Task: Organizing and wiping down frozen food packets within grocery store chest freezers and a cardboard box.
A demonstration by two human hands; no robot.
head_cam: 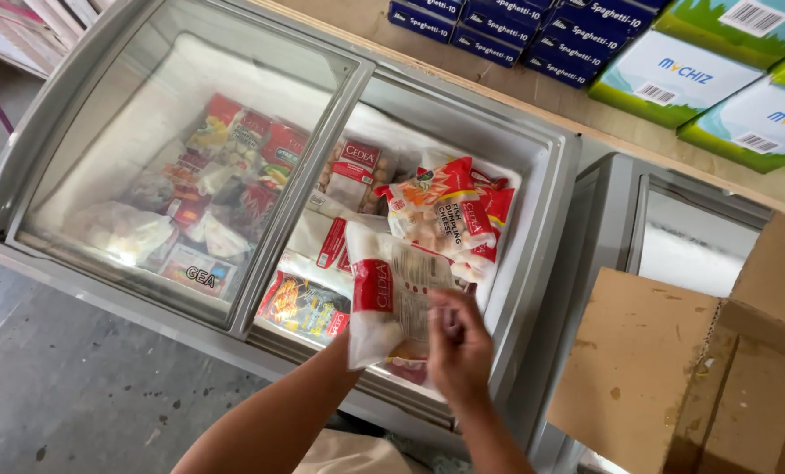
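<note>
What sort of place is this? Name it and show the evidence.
Probably a small grocery shop or its stockroom: a glass-lidded chest freezer full of frozen food packets, dark blue pasta boxes stacked on a shelf, and cardboard cartons alongside.

- Grey chest freezer with sliding glass lids (190, 158) fills the left and centre of the frame; left lid closed, right side open.
- Bare grey concrete floor (68, 386) at lower left, scuffed and stained.
- Light wooden shelf board (533, 92) runs diagonally across the top, carrying dark blue flat boxes (533, 26) and green-and-white cartons (673, 75).
- Second grey freezer cabinet (673, 228) at right, partly under brown cardboard boxes (699, 369).
- Light even, soft glare on the glass.
</note>
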